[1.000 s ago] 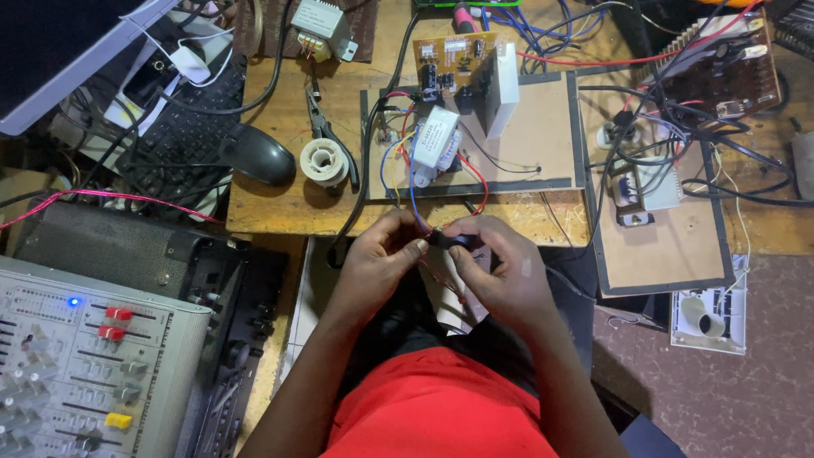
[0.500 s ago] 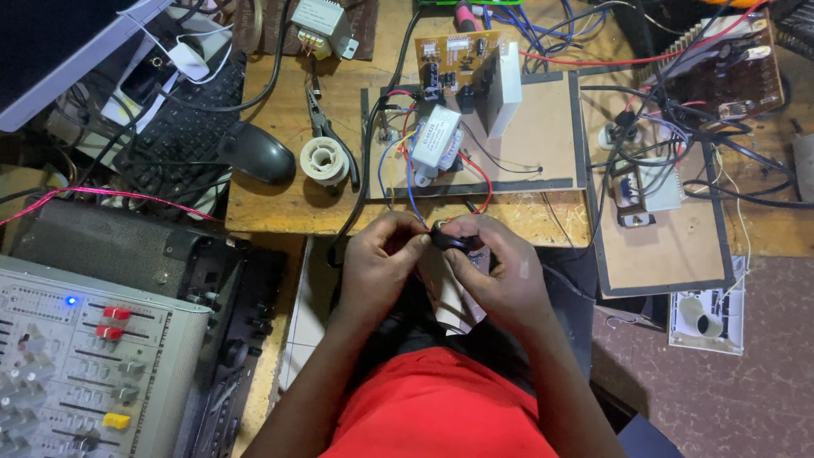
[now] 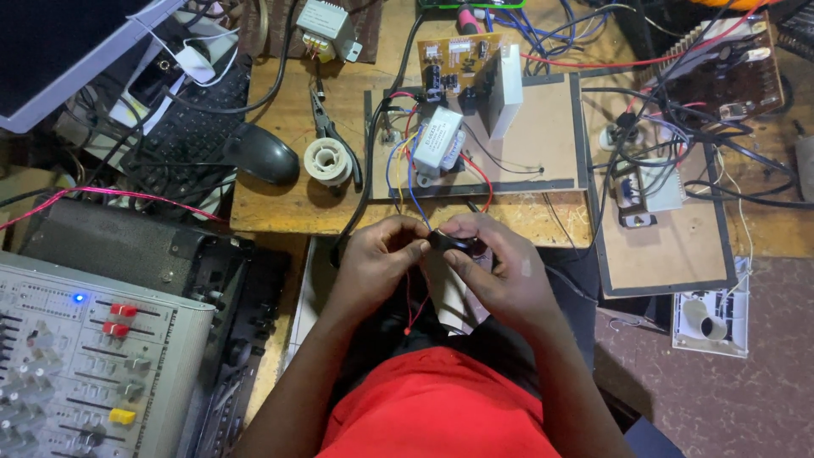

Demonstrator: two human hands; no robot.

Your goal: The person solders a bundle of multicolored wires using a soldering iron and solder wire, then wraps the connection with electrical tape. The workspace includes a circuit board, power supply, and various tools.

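small black part (image 3: 447,242) mostly hidden by fingers, perhaps tape, mixer (image 3: 85,365) cut off

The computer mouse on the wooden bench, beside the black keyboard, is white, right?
Not quite. The computer mouse is black, not white, as the head view shows. It does lie on the wooden bench beside the black keyboard. The white thing next to it is a round spool.

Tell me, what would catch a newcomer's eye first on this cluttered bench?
Probably the two hands at the centre: the left hand and right hand pinch a small black part with coloured wires. Just above, a circuit board stands on a brown panel; a grey mixing console fills the lower left.
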